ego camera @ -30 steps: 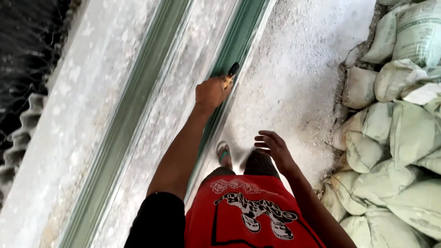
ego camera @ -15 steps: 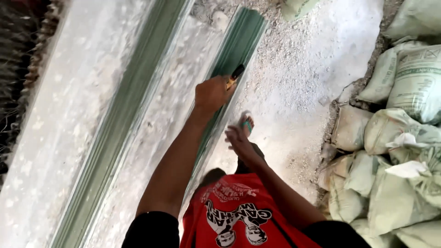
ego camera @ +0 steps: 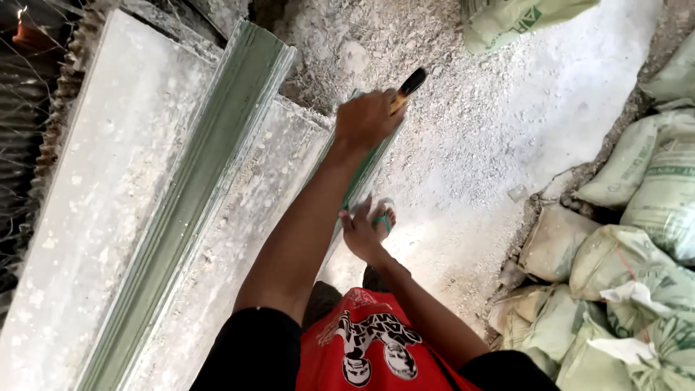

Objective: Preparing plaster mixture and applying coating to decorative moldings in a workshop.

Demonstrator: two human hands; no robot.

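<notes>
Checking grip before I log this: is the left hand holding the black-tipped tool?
Yes, the left hand is closed around the black-tipped, yellow-handled tool.

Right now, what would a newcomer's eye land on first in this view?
Likely the raised left hand at top centre, gripping a black-tipped, yellow-handled tool above the long green metal channels between dusty grey concrete slabs. Next, the heap of pale green woven sacks along the right edge.
</notes>
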